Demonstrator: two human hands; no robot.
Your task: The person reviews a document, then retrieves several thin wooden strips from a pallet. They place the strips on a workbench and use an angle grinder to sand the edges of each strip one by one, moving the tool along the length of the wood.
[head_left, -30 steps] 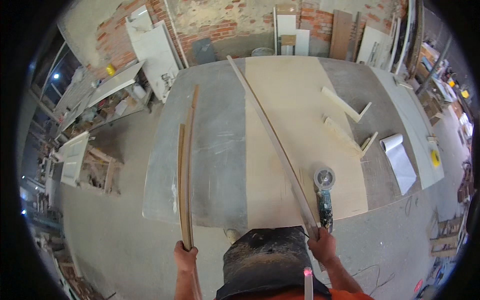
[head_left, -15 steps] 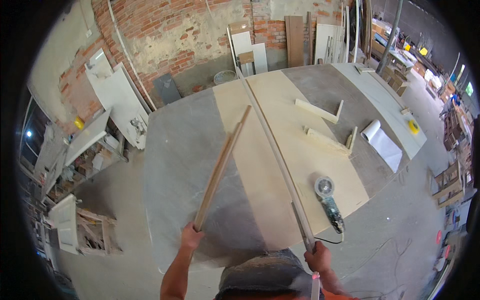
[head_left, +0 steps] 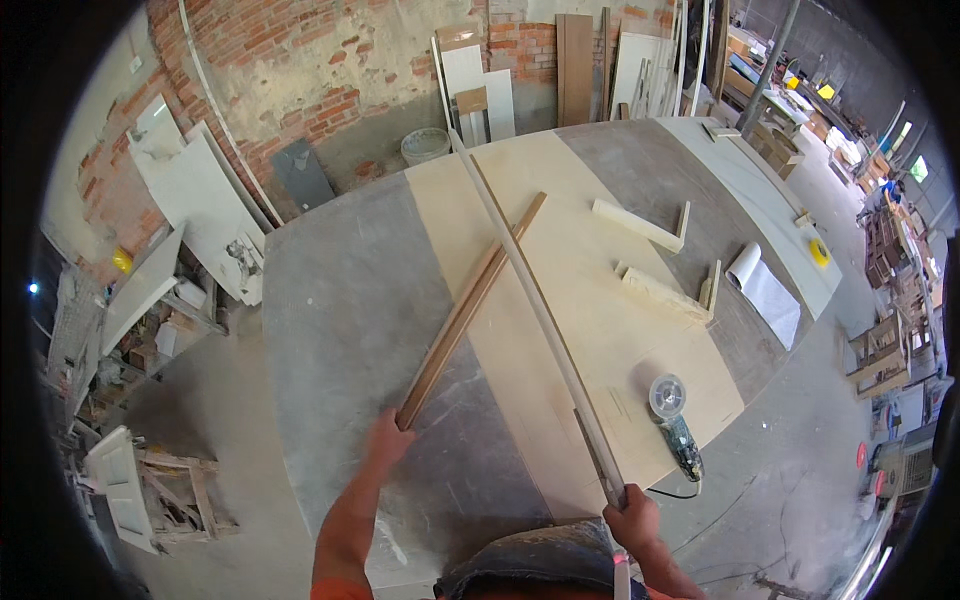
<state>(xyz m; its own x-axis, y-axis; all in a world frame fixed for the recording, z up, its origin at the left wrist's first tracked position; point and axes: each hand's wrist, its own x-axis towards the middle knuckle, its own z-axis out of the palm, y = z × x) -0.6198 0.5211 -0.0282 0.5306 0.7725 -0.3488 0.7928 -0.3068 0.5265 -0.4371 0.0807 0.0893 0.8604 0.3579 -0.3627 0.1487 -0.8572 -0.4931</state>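
Well beyond hands (head_left: 388,438) holding strips (head_left: 468,312) stands a bucket (head_left: 428,157), contents unclear.

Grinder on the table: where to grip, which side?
I'd grip the grinder around its slim body, coming from the near side: the body points that way, while the round disc sits at the far end.

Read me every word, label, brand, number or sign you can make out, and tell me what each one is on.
None can be read.
Grinder: any marking is too small to read.
Brown strips in the left hand, long pale strip in the right hand: no lettering shows.
Yellow roll: too small to read.
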